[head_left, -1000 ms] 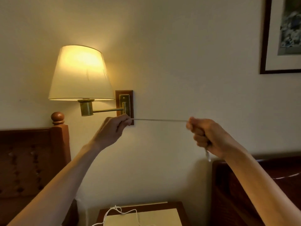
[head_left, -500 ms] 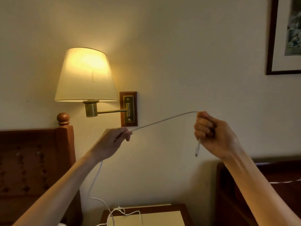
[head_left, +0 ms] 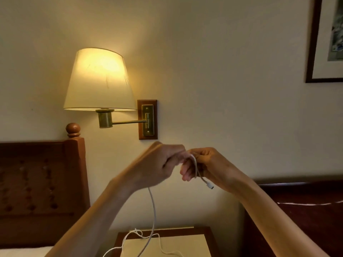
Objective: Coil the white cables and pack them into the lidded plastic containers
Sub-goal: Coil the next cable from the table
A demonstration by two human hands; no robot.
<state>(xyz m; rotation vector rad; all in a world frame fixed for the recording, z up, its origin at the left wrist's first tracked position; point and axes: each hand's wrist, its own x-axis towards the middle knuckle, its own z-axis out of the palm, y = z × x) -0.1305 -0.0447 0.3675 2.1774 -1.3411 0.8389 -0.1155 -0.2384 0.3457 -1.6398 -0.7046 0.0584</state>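
White cable [head_left: 153, 210], cream lampshade [head_left: 99, 80], reddish-brown headboard [head_left: 40, 182].

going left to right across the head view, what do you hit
wooden headboard → lit wall lamp → wooden wall plate → left hand → white cable → right hand → framed picture

There's a small wooden nightstand [head_left: 207, 236] at the bottom, squeezed between two dark wooden headboards. Its top has a pale cream inset panel [head_left: 185, 245], and loose loops of white cable [head_left: 141, 238] lie tangled across it, trailing off the left edge.
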